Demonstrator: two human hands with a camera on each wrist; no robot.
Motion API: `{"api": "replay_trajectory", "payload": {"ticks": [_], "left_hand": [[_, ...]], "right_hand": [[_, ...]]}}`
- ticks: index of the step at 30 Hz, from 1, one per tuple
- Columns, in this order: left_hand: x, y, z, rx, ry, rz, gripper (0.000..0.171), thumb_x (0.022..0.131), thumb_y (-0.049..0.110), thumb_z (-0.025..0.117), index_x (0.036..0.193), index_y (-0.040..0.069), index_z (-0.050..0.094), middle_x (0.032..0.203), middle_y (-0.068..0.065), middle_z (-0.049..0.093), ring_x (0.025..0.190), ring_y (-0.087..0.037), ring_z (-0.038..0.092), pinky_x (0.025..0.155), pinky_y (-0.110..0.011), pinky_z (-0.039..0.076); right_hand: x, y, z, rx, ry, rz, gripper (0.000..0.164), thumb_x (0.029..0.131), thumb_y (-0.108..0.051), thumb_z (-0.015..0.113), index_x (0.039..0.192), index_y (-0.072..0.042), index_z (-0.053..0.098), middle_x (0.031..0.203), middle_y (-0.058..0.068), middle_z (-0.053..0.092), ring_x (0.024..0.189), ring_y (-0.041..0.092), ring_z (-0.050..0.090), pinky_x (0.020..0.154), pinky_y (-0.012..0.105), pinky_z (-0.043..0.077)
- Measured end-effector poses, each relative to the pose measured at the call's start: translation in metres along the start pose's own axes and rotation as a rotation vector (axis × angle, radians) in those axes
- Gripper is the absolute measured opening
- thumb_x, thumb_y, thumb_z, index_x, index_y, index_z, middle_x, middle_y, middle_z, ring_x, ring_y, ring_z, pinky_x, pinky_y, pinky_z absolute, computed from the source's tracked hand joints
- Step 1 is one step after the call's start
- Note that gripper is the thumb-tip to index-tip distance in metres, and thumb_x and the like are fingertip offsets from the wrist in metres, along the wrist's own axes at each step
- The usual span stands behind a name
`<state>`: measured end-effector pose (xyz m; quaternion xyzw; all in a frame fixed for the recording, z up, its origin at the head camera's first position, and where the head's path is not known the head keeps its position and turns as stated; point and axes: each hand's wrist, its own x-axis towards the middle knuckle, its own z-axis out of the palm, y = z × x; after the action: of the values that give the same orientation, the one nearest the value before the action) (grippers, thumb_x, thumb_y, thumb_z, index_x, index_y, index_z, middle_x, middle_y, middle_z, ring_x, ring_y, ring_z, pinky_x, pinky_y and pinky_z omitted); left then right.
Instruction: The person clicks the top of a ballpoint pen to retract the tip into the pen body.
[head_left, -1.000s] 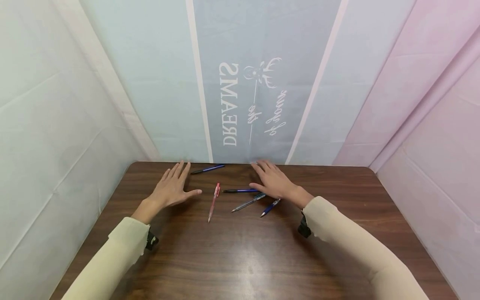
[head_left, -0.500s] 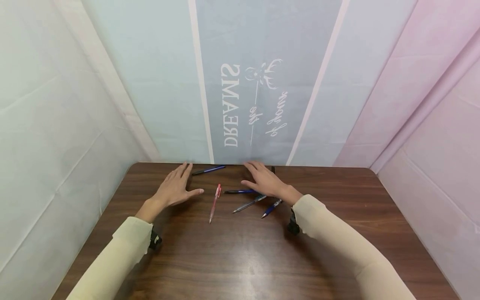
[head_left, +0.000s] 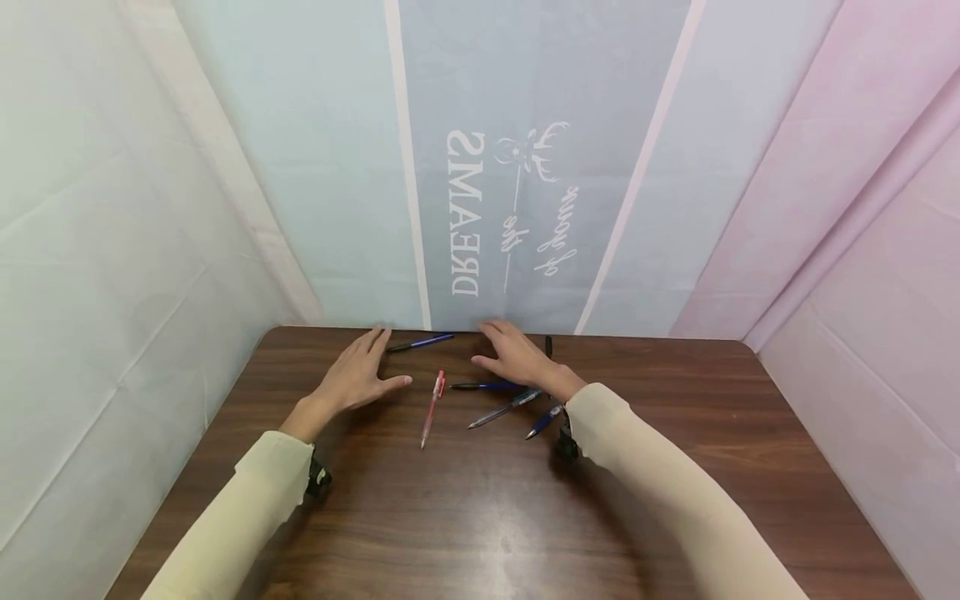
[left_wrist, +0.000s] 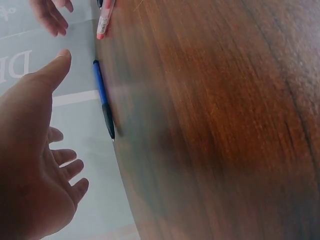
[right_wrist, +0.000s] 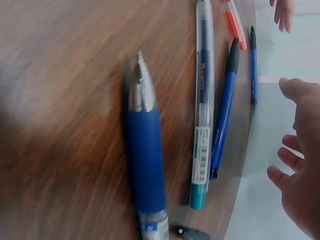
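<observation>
My left hand [head_left: 354, 379] is stretched out at the back left of the table, holding nothing. Its fingertips are close to a blue pen with a black grip [head_left: 422, 342] by the back edge. My right hand [head_left: 517, 354], also holding nothing, hovers with loosely bent fingers near a second blue pen [head_left: 483, 386]. Close by lie a clear gel pen with a teal end [right_wrist: 198, 195] and a thick blue pen with a silver tip [right_wrist: 146, 160]. Between the hands is a pink-red pen [head_left: 432, 410]. A small black item [head_left: 548, 346] shows behind the right wrist; its kind is unclear.
The brown wooden table [head_left: 450, 517] ends against a pale blue-grey cloth backdrop [head_left: 517, 100] with mirrored lettering. White and pinkish cloth walls [head_left: 105, 250] close in both sides. Each wrist wears a small black device [head_left: 318, 477].
My right hand has moved left over the pens, uncovering the small black item behind it. The left hand stays nearly in place. The pens keep their places, and the view has shifted slightly.
</observation>
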<state>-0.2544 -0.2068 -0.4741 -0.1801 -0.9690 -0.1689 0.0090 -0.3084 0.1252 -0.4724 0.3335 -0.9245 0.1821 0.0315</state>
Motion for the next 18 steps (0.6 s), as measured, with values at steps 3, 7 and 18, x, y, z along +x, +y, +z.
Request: {"api": "replay_trajectory", "payload": {"ticks": [3,7,18], "left_hand": [[0.001,-0.001,0.0,-0.008,0.015,0.001,0.106,0.096,0.06,0.071,0.164,-0.006,0.024,0.17,-0.029,0.025,0.155,-0.05,0.028,0.124,-0.065,0.028],[0.004,-0.003,0.001,-0.03,0.017,-0.005,0.104,0.096,0.057,0.073,0.164,-0.006,0.026,0.169,-0.029,0.027,0.153,-0.05,0.03,0.122,-0.066,0.03],[0.015,-0.006,0.004,-0.136,0.025,-0.022,0.092,0.097,0.045,0.077,0.161,-0.006,0.034,0.165,-0.03,0.034,0.152,-0.05,0.033,0.12,-0.067,0.034]], "right_hand": [[0.006,-0.002,0.002,0.006,0.011,-0.018,0.069,0.102,-0.036,0.073,0.152,0.005,0.05,0.153,0.022,0.052,0.144,0.038,0.049,0.12,0.051,0.042],[0.011,-0.006,0.004,0.016,0.003,-0.019,0.069,0.1,-0.034,0.076,0.151,0.005,0.051,0.152,0.022,0.054,0.143,0.037,0.051,0.119,0.05,0.043],[0.029,-0.011,0.012,0.141,-0.014,0.039,0.069,0.096,-0.029,0.081,0.149,0.005,0.054,0.152,0.022,0.055,0.144,0.038,0.05,0.121,0.05,0.041]]}}
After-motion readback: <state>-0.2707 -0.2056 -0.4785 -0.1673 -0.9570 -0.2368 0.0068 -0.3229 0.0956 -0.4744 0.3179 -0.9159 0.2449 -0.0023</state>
